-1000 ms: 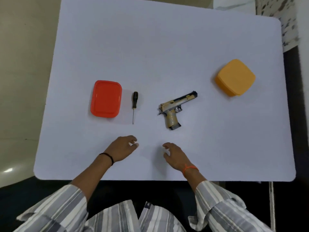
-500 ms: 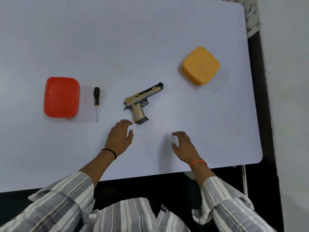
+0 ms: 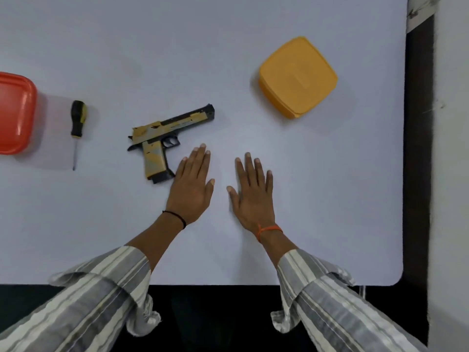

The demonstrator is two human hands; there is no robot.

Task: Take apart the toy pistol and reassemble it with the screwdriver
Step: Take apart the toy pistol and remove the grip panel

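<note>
The tan and black toy pistol point(image 3: 164, 138) lies whole on its side on the white table point(image 3: 228, 47), barrel pointing right and away. To its left lies a screwdriver point(image 3: 77, 124) with a black and yellow handle, tip toward me. My left hand point(image 3: 192, 185) rests flat, palm down, just right of the pistol's grip, fingers together and holding nothing. My right hand point(image 3: 252, 191) lies flat beside it with fingers spread, also holding nothing.
A red lidded container point(image 3: 15, 113) sits at the left edge of view. A yellow lidded container point(image 3: 297, 77) stands at the back right. The table's right edge point(image 3: 403, 174) meets a dark gap beside a wall.
Both hands moved forward and flattened onto the table near the pistol. The view shifted right and closer, so the red container slid to the left edge.
</note>
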